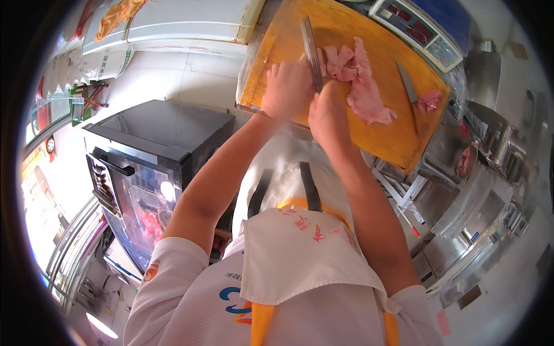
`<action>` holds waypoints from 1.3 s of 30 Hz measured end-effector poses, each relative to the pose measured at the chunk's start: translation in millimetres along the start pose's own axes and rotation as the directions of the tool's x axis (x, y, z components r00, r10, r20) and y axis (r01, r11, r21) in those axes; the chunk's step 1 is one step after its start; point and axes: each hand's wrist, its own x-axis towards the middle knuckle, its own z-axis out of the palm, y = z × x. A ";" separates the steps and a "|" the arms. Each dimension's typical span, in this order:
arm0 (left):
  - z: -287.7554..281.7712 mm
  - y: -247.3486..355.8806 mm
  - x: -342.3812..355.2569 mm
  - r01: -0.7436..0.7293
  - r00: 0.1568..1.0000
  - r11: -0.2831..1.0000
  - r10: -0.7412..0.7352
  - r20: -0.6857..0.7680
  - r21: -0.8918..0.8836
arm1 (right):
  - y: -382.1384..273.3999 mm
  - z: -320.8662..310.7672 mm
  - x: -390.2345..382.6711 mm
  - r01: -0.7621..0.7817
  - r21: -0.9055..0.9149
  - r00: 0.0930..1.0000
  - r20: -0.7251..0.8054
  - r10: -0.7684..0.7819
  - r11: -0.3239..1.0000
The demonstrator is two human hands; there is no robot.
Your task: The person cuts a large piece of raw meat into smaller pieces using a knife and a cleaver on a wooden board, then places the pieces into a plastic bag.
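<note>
My right hand [330, 115] is wrapped round the handle of a cleaver [310, 46], whose blade stands nearly edge-on over the orange cutting board [381, 147]. Close against the blade's left side, my left hand [287, 86] rests on the board with its fingers curled, slightly blurred. Whatever lies beneath those fingers is hidden. Just right of the blade are several cut pieces of pale pink meat [340, 60]. A longer slab of pale meat [368, 99] stretches toward me beside them.
A knife [408, 83] and a small reddish meat scrap [429, 102] lie on the board's right part. Beyond stands a weighing scale [415, 29]. Metal pots [447, 153] sit at the right. A dark glass-fronted cabinet [156, 132] stands at my left.
</note>
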 end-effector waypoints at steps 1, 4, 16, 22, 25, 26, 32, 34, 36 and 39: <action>-7.5 4.8 0.2 -0.037 0.999 0.999 0.037 -0.021 -0.009 | 2.8 -0.4 10.4 0.081 0.003 0.992 -0.092 -0.081 0.997; -7.5 1.7 -0.7 -0.071 0.996 0.995 0.066 -0.065 -0.070 | 12.3 -12.1 29.4 0.057 0.020 0.989 -0.141 -0.053 0.998; 5.4 -11.8 -21.3 0.176 0.939 0.957 -0.234 -0.250 -0.232 | -27.7 -46.7 -44.9 -0.017 0.012 0.992 0.122 0.015 1.000; -2.8 -4.3 -21.7 0.198 0.980 0.979 -0.199 -0.004 -0.047 | -15.9 -22.5 -59.7 -0.056 -0.110 0.969 0.235 0.081 0.992; 3.2 -13.8 -27.1 0.159 0.987 0.980 -0.153 0.056 -0.119 | -17.8 -14.1 -53.9 -0.011 -0.096 0.981 0.193 0.029 0.995; 6.0 -16.0 -27.4 0.163 0.985 0.979 -0.154 0.077 -0.120 | -16.4 -5.9 -39.4 0.044 -0.083 0.990 0.135 -0.032 0.996; 16.0 -22.2 -17.8 0.143 0.989 0.987 -0.139 0.050 -0.070 | -31.3 11.9 21.0 -0.027 -0.064 0.985 0.168 0.038 0.998; 13.6 -20.4 -15.1 0.123 0.992 0.989 -0.123 0.008 -0.079 | -18.3 1.5 27.4 0.015 0.037 0.994 0.105 -0.019 0.999; 12.4 -12.4 -15.3 0.128 0.990 0.988 -0.133 -0.050 -0.084 | -19.4 -14.3 14.7 0.083 -0.059 0.995 0.066 -0.079 0.995; 4.8 -9.5 -6.3 0.125 0.992 0.991 -0.126 -0.021 -0.056 | -39.4 -34.7 8.7 -0.035 -0.177 0.983 0.173 0.066 0.984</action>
